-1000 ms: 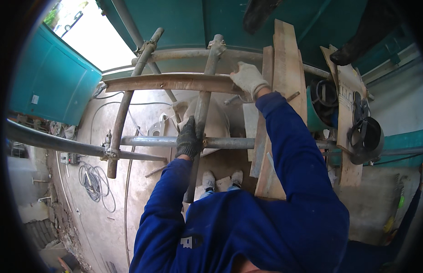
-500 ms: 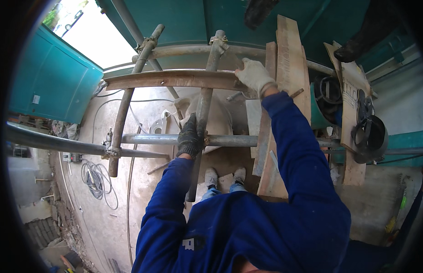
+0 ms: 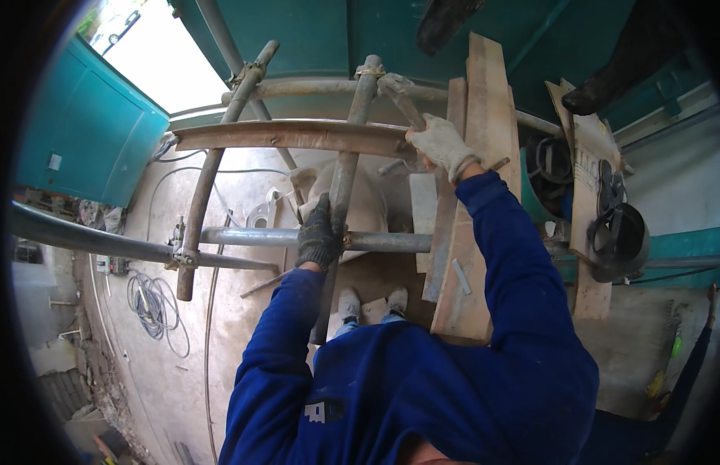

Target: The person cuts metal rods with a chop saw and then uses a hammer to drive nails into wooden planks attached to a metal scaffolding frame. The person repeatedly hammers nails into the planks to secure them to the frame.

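My right hand (image 3: 444, 146), in a pale work glove, is closed round a dusty hammer (image 3: 405, 105). The hammer's head is up near the clamp (image 3: 369, 71) on a scaffold pole. My left hand (image 3: 319, 235), in a dark glove, grips the side of that scaffold pole (image 3: 344, 182), close to where it meets a horizontal tube (image 3: 391, 242). A rusty steel bar (image 3: 298, 136) lies across this pole and a second pole (image 3: 205, 198) to the left. Its right end is next to my right hand.
Wooden planks (image 3: 484, 101) lie to the right of the frame. Past them are a bucket (image 3: 542, 186) and a black helmet-like object (image 3: 620, 242). A coiled cable (image 3: 152, 306) is on the floor at left. Another person's dark boots (image 3: 447, 22) hang at the top.
My right hand has shifted slightly right and down, and the hammer's head now shows clearly beside the pole's top. My left hand stays on the pole. The view has shifted slightly.
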`<control>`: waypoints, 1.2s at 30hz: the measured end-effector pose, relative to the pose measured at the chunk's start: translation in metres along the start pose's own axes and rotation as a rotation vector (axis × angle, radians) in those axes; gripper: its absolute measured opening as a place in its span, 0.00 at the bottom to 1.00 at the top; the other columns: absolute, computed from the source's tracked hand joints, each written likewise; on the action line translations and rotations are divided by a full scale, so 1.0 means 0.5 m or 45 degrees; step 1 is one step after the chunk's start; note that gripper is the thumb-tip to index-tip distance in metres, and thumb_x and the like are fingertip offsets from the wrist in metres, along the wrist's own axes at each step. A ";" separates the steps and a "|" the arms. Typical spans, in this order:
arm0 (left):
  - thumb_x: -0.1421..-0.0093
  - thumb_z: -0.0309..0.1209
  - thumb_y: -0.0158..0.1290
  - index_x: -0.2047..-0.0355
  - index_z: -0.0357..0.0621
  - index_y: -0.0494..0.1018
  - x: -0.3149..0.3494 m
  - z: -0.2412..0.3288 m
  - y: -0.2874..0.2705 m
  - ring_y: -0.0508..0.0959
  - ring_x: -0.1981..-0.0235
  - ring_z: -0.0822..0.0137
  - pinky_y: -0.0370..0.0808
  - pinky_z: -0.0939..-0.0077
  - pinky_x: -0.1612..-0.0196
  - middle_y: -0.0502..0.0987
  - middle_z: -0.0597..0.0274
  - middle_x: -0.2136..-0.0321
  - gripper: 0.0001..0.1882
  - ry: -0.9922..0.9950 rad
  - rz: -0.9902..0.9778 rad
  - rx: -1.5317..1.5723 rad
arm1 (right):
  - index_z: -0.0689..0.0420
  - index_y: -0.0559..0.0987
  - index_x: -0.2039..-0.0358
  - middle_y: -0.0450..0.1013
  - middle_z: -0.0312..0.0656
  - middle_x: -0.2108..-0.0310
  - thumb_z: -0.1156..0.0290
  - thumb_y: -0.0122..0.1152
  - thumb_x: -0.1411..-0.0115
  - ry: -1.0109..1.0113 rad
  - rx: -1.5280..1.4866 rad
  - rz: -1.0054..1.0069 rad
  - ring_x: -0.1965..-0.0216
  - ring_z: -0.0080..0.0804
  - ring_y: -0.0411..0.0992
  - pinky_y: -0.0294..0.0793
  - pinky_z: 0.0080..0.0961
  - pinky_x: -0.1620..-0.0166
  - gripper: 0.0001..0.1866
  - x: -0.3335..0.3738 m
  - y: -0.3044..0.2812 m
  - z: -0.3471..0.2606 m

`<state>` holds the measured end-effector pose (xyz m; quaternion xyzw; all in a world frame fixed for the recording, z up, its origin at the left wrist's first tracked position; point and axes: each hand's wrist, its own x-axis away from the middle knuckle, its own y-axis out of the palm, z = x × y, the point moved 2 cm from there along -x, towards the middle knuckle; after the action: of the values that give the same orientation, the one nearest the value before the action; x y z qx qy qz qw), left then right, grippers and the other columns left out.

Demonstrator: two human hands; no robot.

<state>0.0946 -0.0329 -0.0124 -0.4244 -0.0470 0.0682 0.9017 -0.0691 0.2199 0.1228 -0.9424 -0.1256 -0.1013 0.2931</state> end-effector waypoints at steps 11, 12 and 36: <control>0.34 0.47 0.54 0.36 0.35 0.65 0.005 0.031 -0.024 0.77 0.47 0.41 0.72 0.53 0.44 0.77 0.35 0.50 0.34 -0.142 -0.097 0.068 | 0.58 0.76 0.51 0.74 0.38 0.73 0.57 0.62 0.32 -0.394 -0.538 0.083 0.75 0.25 0.76 0.77 0.27 0.73 0.18 -0.026 -0.305 -0.125; 0.34 0.47 0.53 0.37 0.36 0.66 0.003 0.035 -0.026 0.77 0.47 0.41 0.72 0.53 0.44 0.77 0.36 0.50 0.33 -0.149 -0.082 0.098 | 0.58 0.76 0.52 0.74 0.37 0.73 0.56 0.62 0.33 -0.418 -0.543 0.118 0.76 0.26 0.75 0.77 0.27 0.73 0.19 -0.041 -0.331 -0.138; 0.34 0.47 0.54 0.36 0.37 0.65 0.009 0.046 -0.036 0.77 0.46 0.41 0.72 0.54 0.43 0.76 0.36 0.47 0.33 -0.148 -0.087 0.090 | 0.56 0.71 0.65 0.67 0.31 0.82 0.61 0.62 0.38 0.106 0.608 -0.197 0.87 0.20 0.67 0.71 0.23 0.84 0.12 0.032 -0.297 -0.136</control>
<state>0.0970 -0.0263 0.0162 -0.3856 -0.1112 0.0634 0.9137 -0.1059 0.3019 0.2602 -0.8290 -0.2055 -0.1295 0.5038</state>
